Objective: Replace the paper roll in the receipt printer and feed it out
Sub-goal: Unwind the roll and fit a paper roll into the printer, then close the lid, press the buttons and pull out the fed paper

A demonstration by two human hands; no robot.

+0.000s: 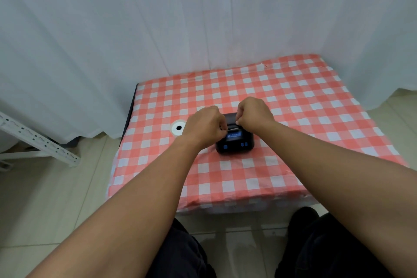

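Observation:
A small black receipt printer with a lit blue screen and blue buttons sits mid-table on the red-and-white checked cloth. A thin white strip of paper shows at its top slot. My left hand and my right hand are both curled over the printer's top, each pinching one end of the paper strip. A white paper roll with a dark core lies flat on the cloth just left of my left hand. The printer's lid and slot are mostly hidden by my hands.
White curtains hang close behind and left of the table. A white perforated metal frame leans on the tiled floor at left. My knees in dark trousers are below the table's front edge.

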